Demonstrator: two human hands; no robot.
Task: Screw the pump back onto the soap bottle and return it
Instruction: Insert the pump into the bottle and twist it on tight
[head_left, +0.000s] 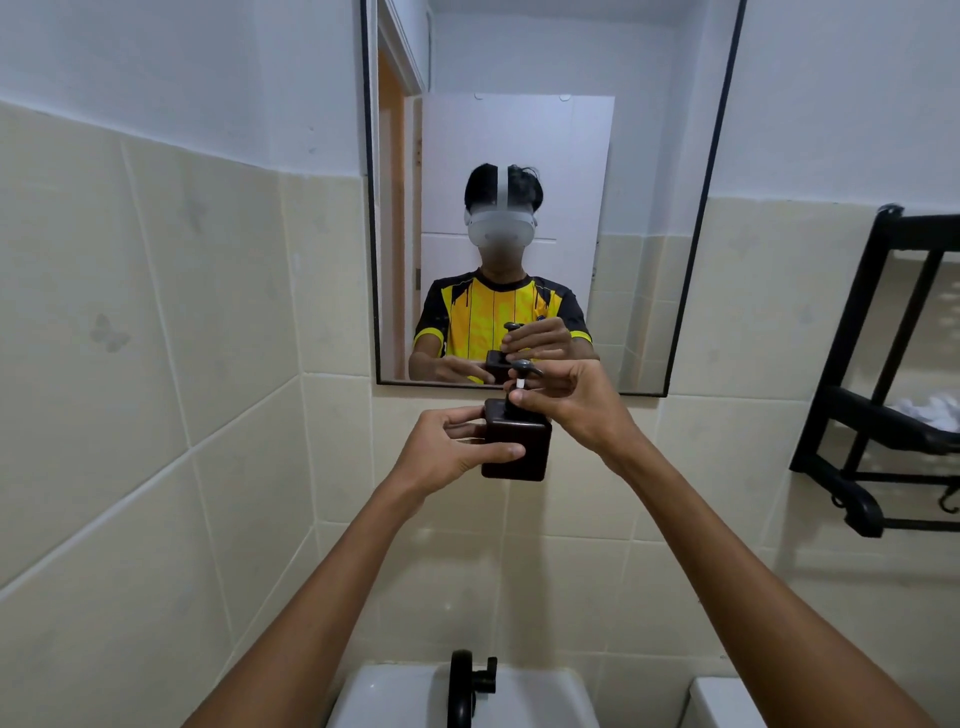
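A dark brown square soap bottle (521, 448) is held up in the air in front of the tiled wall, just below the mirror. My left hand (448, 451) grips its body from the left side, thumb across the front. A black pump (523, 375) with a curved spout stands in the bottle's neck. My right hand (576, 402) comes in from the right, with its fingertips closed around the pump's collar at the neck. The collar itself is mostly hidden by those fingers.
A black-framed mirror (691, 291) hangs on the wall and reflects a person holding the bottle. A black wall rack (878, 395) with something white on it hangs at the right. Below are a white sink (395, 696) with a black tap (465, 686).
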